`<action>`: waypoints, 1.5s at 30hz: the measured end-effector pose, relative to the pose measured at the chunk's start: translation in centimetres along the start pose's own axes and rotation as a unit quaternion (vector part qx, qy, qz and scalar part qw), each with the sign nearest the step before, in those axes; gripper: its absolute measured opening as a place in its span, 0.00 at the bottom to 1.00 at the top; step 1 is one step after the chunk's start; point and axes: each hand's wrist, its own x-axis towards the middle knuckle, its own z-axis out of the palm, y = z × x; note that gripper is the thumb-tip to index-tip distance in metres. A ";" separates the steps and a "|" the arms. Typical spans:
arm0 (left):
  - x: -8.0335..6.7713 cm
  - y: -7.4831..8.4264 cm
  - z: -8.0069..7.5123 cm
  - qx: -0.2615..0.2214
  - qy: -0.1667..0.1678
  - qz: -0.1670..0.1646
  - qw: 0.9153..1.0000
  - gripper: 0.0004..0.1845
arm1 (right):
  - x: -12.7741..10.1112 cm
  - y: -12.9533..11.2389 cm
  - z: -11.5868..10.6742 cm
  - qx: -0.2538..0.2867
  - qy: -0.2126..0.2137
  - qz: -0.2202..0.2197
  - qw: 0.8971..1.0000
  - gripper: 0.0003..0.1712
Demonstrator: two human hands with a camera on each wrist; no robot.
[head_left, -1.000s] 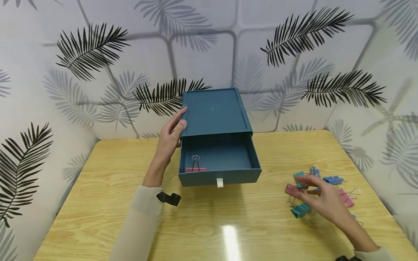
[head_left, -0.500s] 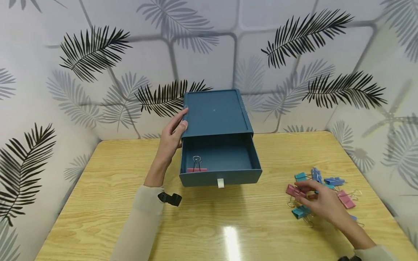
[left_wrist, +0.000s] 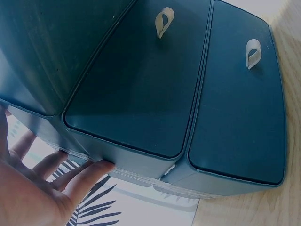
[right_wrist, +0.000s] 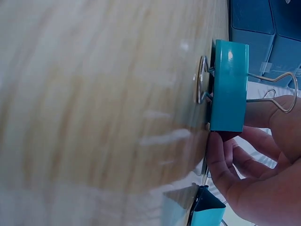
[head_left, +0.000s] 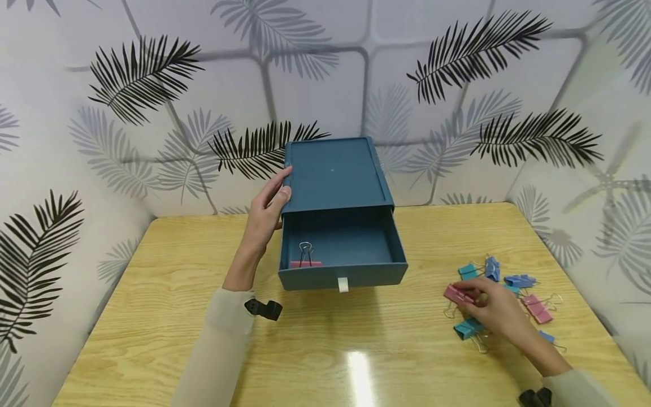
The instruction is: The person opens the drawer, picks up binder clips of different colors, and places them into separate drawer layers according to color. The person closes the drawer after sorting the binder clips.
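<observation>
A blue desktop drawer unit stands at the table's back with its top drawer pulled out. One pink binder clip lies in that drawer's front left corner. My left hand rests along the unit's left side, fingers spread against the wall in the left wrist view. At the right, my right hand pinches another pink binder clip between thumb and fingers. Just in front of it lies a teal binder clip, which in the right wrist view hides most of the pinched clip.
Around the right hand lie several more clips: a teal clip, a blue clip, another blue clip and a pink clip. Two lower drawers with pull loops are closed. A leaf-patterned wall covering rises behind the table.
My right thumb and fingers have closed onto the pink clip, which has shifted slightly. The teal clip behind it now shows more fully. My left hand stays on the drawer unit.
</observation>
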 end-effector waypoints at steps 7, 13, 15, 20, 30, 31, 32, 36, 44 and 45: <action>0.0 0.2 -0.1 -0.003 -0.001 0.001 1.000 0.26 | 0.3 -0.3 0.0 0.009 -0.011 0.009 1.000 0.20; 0.0 0.1 0.0 0.006 -0.002 0.008 1.000 0.26 | 0.4 -0.4 0.0 0.024 -0.020 0.020 0.999 0.20; 0.0 0.1 0.0 0.007 -0.001 0.011 1.000 0.26 | 0.4 -0.5 -0.1 0.030 -0.019 0.025 0.999 0.20; -0.1 0.1 0.1 0.006 0.002 0.010 1.000 0.25 | 0.2 -0.9 -0.5 0.059 -0.017 0.051 0.997 0.20; 0.0 0.2 0.0 0.005 0.000 0.008 1.000 0.25 | 0.2 -2.0 -0.9 0.072 0.048 0.033 0.996 0.10; 0.0 0.2 0.0 0.004 0.001 0.009 1.000 0.25 | 0.3 -2.1 -1.0 0.071 0.053 0.029 0.996 0.10; 0.0 0.2 0.0 0.004 0.001 0.009 1.000 0.25 | 0.3 -2.2 -1.0 0.068 0.058 0.025 0.996 0.10; 0.0 0.2 0.1 0.006 0.003 0.009 1.000 0.25 | 0.5 -2.6 -1.0 0.058 0.076 0.013 0.995 0.10; 0.0 0.0 0.1 0.011 0.004 0.010 1.000 0.25 | 1.0 -4.4 -1.2 0.031 0.113 -0.017 0.993 0.11; 0.0 -0.1 0.0 0.012 0.004 0.011 1.000 0.25 | 1.0 -4.7 -1.3 0.030 0.115 -0.021 0.993 0.11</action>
